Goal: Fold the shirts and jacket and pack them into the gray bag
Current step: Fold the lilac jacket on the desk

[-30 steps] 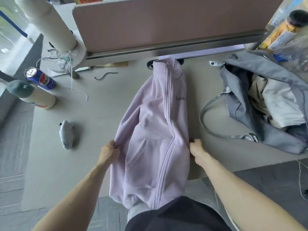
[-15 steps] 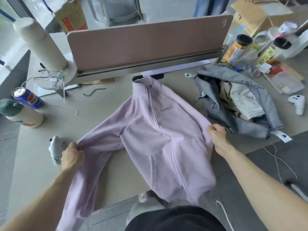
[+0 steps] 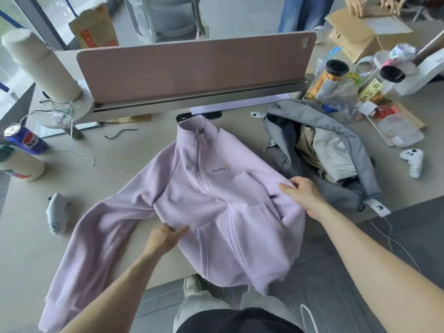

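Observation:
A lilac zip-up fleece jacket (image 3: 216, 200) lies front up on the beige table (image 3: 115, 169), collar toward the far side and hem hanging over the near edge. Its left sleeve (image 3: 89, 241) is spread out toward the near left corner. My left hand (image 3: 165, 236) pinches the jacket's side seam below that sleeve. My right hand (image 3: 305, 193) grips the fabric at the jacket's right side, where the right sleeve is hidden. The gray bag (image 3: 358, 152) lies open just right of the jacket, with folded light-coloured clothes (image 3: 329, 150) inside.
A pink divider panel (image 3: 192, 68) stands along the table's back. At the left are a blue can (image 3: 26, 140), a bottle (image 3: 19, 164) and a white controller (image 3: 56, 212). Another controller (image 3: 412, 161), jars (image 3: 329, 78) and boxes crowd the right.
The jacket went from a narrow bunched shape to spread flat. My left hand pulled the left sleeve out, let it go and moved to the jacket's side. My right hand shifted right.

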The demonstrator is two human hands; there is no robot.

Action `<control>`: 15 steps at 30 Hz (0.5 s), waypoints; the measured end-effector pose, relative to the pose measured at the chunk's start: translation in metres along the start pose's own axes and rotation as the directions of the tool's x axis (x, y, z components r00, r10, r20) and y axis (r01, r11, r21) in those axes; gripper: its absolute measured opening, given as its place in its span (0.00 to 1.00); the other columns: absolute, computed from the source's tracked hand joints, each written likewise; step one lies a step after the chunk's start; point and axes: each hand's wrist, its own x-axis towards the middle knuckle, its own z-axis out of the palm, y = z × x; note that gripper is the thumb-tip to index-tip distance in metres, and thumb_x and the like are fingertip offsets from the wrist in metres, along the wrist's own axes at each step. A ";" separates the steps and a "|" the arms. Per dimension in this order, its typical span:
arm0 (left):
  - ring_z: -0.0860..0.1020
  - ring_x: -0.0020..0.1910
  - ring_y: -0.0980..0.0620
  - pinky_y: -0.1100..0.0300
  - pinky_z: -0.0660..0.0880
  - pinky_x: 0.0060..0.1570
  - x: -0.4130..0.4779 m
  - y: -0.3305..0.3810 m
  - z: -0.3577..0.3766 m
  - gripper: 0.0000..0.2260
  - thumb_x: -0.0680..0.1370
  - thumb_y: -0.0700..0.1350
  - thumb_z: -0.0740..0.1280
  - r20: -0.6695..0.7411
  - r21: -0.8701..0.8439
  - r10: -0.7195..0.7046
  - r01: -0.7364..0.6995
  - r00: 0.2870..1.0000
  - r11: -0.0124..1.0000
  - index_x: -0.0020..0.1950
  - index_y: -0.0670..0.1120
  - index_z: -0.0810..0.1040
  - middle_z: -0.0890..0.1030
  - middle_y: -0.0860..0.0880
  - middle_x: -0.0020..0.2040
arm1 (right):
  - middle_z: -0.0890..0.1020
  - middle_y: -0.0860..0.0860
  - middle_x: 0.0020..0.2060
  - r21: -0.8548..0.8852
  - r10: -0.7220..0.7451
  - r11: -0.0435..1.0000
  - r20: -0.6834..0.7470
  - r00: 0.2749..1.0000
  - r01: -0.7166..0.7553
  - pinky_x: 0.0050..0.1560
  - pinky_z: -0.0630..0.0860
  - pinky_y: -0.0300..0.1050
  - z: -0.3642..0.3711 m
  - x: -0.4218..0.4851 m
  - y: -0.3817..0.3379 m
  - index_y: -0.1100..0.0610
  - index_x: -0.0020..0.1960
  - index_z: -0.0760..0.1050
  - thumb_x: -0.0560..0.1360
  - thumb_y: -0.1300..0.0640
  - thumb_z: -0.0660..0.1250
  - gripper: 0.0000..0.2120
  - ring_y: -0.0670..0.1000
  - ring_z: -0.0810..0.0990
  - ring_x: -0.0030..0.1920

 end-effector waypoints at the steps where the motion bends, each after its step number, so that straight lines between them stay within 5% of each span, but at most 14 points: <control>1: 0.79 0.40 0.47 0.57 0.70 0.32 -0.008 0.005 0.017 0.23 0.71 0.65 0.72 0.060 -0.057 -0.040 0.044 0.997 0.997 0.44 0.45 0.78 0.83 0.45 0.42 | 0.78 0.45 0.36 -0.011 0.035 0.999 0.061 0.998 -0.035 0.35 0.68 0.41 -0.002 0.000 0.005 0.54 0.40 0.75 0.71 0.49 0.74 0.11 0.46 0.76 0.38; 4: 0.76 0.37 0.50 0.59 0.70 0.32 -0.027 0.014 0.053 0.19 0.70 0.55 0.77 0.122 -0.220 -0.149 0.174 0.981 0.960 0.49 0.43 0.79 0.82 0.44 0.47 | 0.84 0.48 0.44 -0.034 0.123 0.992 0.249 0.961 -0.118 0.50 0.80 0.49 -0.001 0.006 0.026 0.53 0.50 0.80 0.64 0.50 0.80 0.18 0.49 0.83 0.47; 6: 0.75 0.38 0.51 0.60 0.70 0.31 -0.037 0.018 0.066 0.22 0.69 0.52 0.79 0.046 -0.283 -0.211 0.215 0.976 0.935 0.54 0.40 0.77 0.80 0.44 0.51 | 0.85 0.50 0.45 -0.069 0.168 0.986 0.316 0.934 -0.154 0.55 0.81 0.53 0.001 0.010 0.038 0.54 0.50 0.79 0.62 0.53 0.80 0.20 0.52 0.84 0.48; 10: 0.74 0.50 0.45 0.55 0.73 0.45 -0.058 0.024 0.088 0.35 0.69 0.51 0.80 -0.057 -0.420 -0.315 0.263 0.947 0.869 0.67 0.41 0.65 0.71 0.45 0.57 | 0.83 0.53 0.49 -0.113 0.202 0.979 0.372 0.906 -0.171 0.54 0.80 0.50 0.009 0.015 0.058 0.58 0.55 0.78 0.61 0.48 0.80 0.27 0.53 0.83 0.50; 13: 0.73 0.52 0.44 0.54 0.73 0.50 -0.071 0.027 0.110 0.37 0.71 0.47 0.78 0.008 -0.500 -0.322 0.282 0.947 0.819 0.72 0.43 0.60 0.71 0.43 0.59 | 0.84 0.54 0.44 -0.150 0.210 0.976 0.424 0.881 -0.160 0.44 0.76 0.44 0.012 0.012 0.073 0.59 0.49 0.80 0.66 0.51 0.79 0.18 0.52 0.82 0.46; 15: 0.76 0.53 0.43 0.51 0.76 0.54 -0.077 0.023 0.121 0.35 0.72 0.44 0.77 -0.007 -0.558 -0.308 0.252 0.951 0.791 0.72 0.45 0.60 0.74 0.41 0.61 | 0.85 0.53 0.44 -0.171 0.207 0.975 0.461 0.863 -0.143 0.45 0.76 0.45 0.014 0.011 0.083 0.60 0.50 0.81 0.63 0.49 0.79 0.21 0.52 0.83 0.48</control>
